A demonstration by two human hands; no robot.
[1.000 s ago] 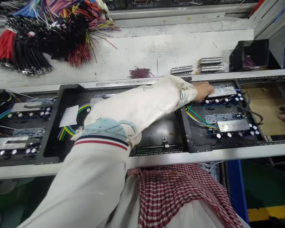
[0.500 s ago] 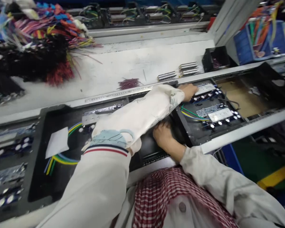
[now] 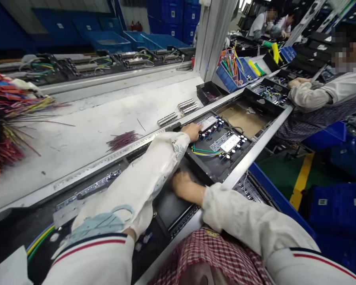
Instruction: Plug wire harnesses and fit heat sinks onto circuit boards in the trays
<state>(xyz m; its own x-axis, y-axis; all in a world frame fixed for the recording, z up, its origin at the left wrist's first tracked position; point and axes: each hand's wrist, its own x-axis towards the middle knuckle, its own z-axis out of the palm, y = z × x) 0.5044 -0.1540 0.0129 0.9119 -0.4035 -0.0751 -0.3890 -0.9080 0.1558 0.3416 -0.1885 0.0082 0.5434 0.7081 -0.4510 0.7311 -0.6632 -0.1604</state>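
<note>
Wires: a big bunch of colored wires [image 3: 6, 122] is lying on the white surface [image 3: 86, 118].
Right hand [image 3: 182, 185]: we are pressing it on the black tray [image 3: 173, 209], fingers [image 3: 175, 181] together, holding nothing.
Left hand [image 3: 191, 132]: we are resting it just beside a circuit board [image 3: 210, 127], fingers [image 3: 197, 133] together, holding nothing.
Co-worker: a person [image 3: 314, 97] is working at the far tray [image 3: 256, 94].
</note>
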